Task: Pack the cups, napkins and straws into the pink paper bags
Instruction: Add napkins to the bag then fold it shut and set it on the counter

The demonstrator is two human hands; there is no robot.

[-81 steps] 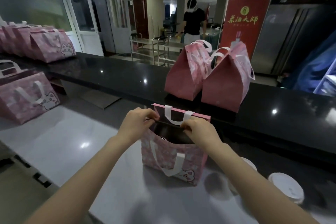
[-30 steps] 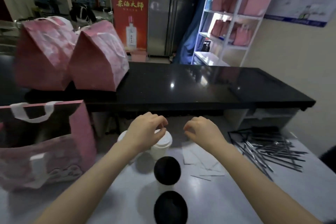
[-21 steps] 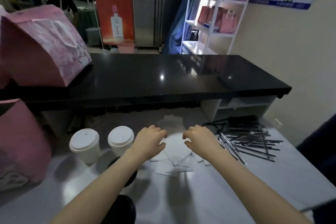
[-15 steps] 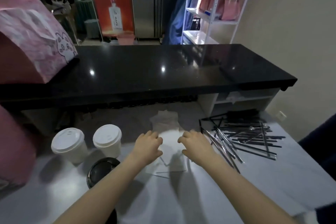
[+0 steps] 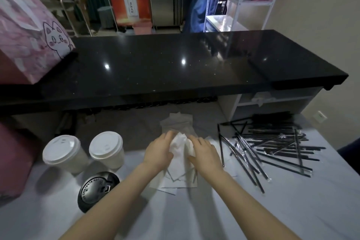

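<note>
On top of the napkin pile [image 5: 181, 179]: my fingers [image 5: 167, 137] on both sides are curled onto one white napkin [image 5: 180, 145]. Left hand [image 5: 158, 152] and right hand [image 5: 204, 152] pinch it between them, bunched up just above the stack. The paper partly hides my fingertips, so I can't tell the exact contact.

Handling: thin tissue, near weightless, soft, tears easily, probably clings to the sheet below. Best hold, I'd say, is a corner or folded edge with a light pinch, no squeeze needed.

Right of the pile: loose heap of black straws [image 5: 272, 148], just beside it. Left of the pile: two white-lidded cups [image 5: 62, 154], upright, close together; black-lidded cup [image 5: 97, 191] nearer me. Further left, at frame edge, a pink bag [image 5: 11, 160] — likely destination. Behind the pile: raised black counter [image 5: 175, 64], cat-print bag [image 5: 29, 35] at its left end. Pile, cups and straws all sit on the pale worktop [image 5: 253, 210].
</note>
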